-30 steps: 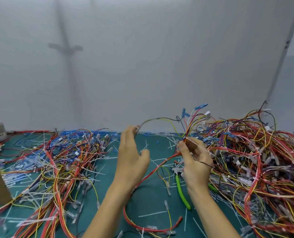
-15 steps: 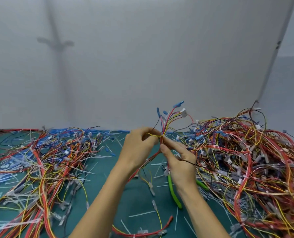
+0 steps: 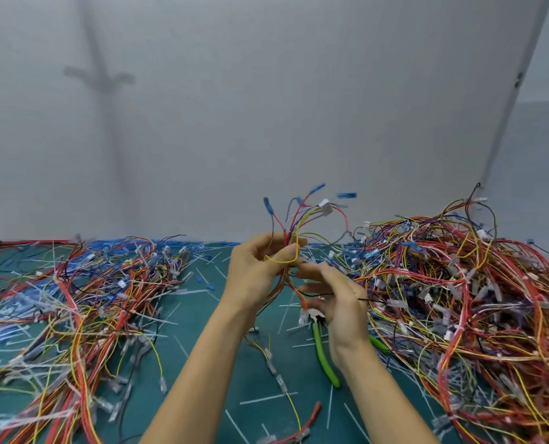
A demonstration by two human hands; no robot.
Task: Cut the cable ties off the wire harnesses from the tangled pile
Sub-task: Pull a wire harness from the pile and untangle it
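Note:
I hold one wire harness point(image 3: 294, 225) upright above the green mat point(image 3: 209, 357); its red, yellow and blue wires fan out at the top with blue terminals and a white connector. My left hand point(image 3: 260, 270) grips the bundle at its middle, a yellow loop across the fingers. My right hand point(image 3: 334, 302) sits just below and to the right, fingers loosely bent beside the lower wires, thin black wire across it; whether it pinches anything I cannot tell. Green-handled cutters point(image 3: 322, 354) lie on the mat under my right wrist.
A big tangled pile of harnesses point(image 3: 458, 299) fills the right side. A flatter spread of wires point(image 3: 81, 309) covers the left. Cut white cable ties point(image 3: 266, 398) litter the mat between them. A grey wall stands close behind.
My left hand came in from the left and took hold of the harness. The bundle now stands upright between both hands, and my right hand slid down below it.

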